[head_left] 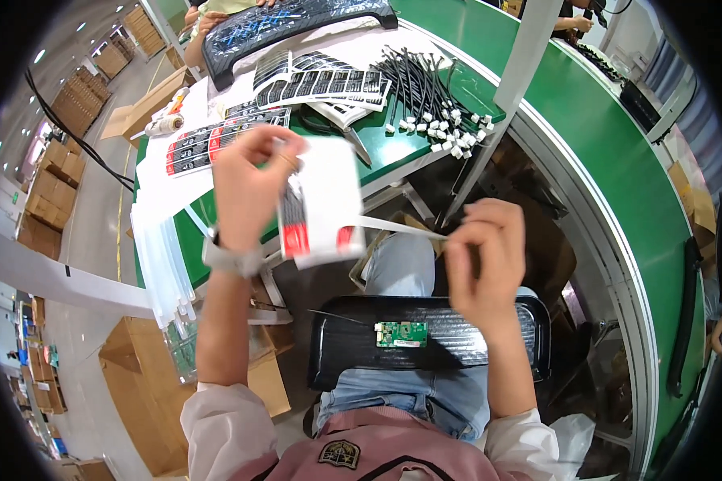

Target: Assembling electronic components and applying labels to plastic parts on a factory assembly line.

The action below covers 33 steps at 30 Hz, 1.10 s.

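While the label sheet (333, 192) hangs near mid-frame, left hand (253, 180): thumb and fingers pinch its upper left edge; mostly white, red and black print along the lower left side, somewhat blurred.
Right hand (489, 256): right of centre, fingers curled, thumb and fingertips pinching the end of a narrow white strip (401, 228) — the strip reaches left to the sheet; whether the two are joined, cannot tell.
Black tray (329, 341): lower centre, across the lap.
Green circuit board (401, 334): lying in the tray, left of its middle.
Green table (417, 156): upper centre — bears printed sheets (321, 86), scissors (358, 146) and black cables (425, 84) with white connectors.
Translucent strips (159, 264): left of frame, over the table edge.
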Tool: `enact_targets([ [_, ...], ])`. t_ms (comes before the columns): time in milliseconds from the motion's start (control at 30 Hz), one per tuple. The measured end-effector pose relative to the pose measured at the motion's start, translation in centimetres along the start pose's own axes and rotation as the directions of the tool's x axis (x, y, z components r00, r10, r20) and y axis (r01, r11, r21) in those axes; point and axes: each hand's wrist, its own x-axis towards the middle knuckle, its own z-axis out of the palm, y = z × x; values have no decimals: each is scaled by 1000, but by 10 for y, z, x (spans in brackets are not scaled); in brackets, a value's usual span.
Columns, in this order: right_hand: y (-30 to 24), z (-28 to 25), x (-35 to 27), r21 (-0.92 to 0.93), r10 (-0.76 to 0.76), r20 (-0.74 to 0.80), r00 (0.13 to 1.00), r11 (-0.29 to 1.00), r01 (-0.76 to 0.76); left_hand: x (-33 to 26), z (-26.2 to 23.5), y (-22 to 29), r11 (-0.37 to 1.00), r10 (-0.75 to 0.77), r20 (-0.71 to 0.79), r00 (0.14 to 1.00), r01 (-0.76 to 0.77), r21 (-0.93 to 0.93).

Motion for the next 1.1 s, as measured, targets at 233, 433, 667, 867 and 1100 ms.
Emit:
enact_targets([
  [233,56,-49,-87,34,585,297,755,783,-621,58,-73,-96,530,502,-240,831,-76,844],
  [433,70,-67,-173,-453,581,590,561,813,-366,-56,19,10,759,502,131,855,-508,408],
  [667,34,-100,-161,-414,254,154,955,894,-171,-129,77,-27,809,228,598,769,-491,323],
  [867,-11,-140,-167,-360,513,86,854,815,-453,-153,88,-27,870,259,574,776,-447,211],
  [1100,-48,-124,-127,204,745,71,663,640,-741,-146,65,-44,983,-38,647,761,144,-111],
])
